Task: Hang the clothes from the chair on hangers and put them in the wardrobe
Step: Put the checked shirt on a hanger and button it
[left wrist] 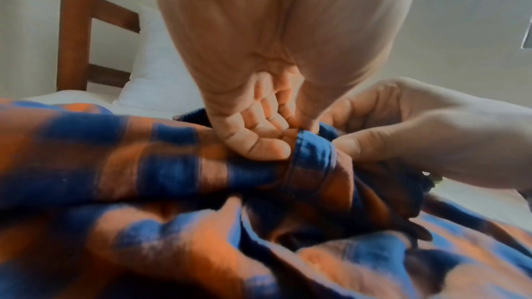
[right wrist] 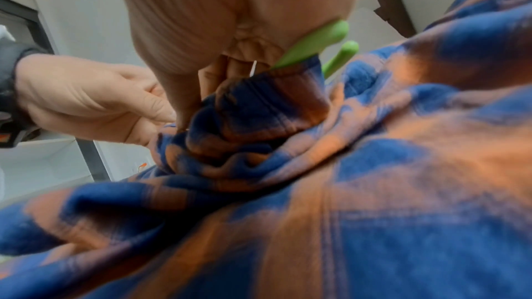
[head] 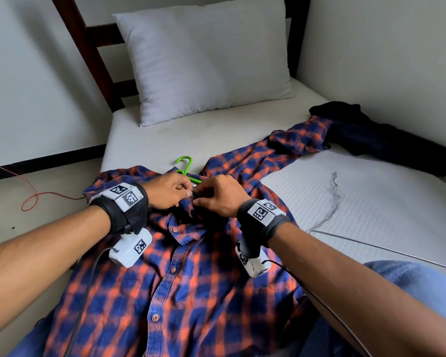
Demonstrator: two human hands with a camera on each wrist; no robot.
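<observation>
— Firstly, the fingers [left wrist: 256,135]: condition?
— Left hand [head: 166,190] curled, pinching the collar [left wrist: 310,151] of one plaid shirt [head: 180,284]. Right hand [head: 218,195] likewise clamped on the collar's other side, thumb and fingertips together on the cloth at the top button. The two hands almost touch.
— Hangers, counted?
— One green hanger [head: 185,167], its hook clear of the neck opening and lying on the bed [head: 358,191]; the rest is hidden inside the shirt. One thin wire hanger [head: 371,246] lies near the right forearm, apart from the shirt.
— Garments?
— Two. The plaid shirt is spread front-up on the bed, four buttons visible down its placket. One dark garment [head: 386,140] is heaped at the wall, touching the shirt's outstretched sleeve.
— Remainder?
— One white pillow [head: 206,57] at the headboard; one red cord [head: 34,194] on the floor.
</observation>
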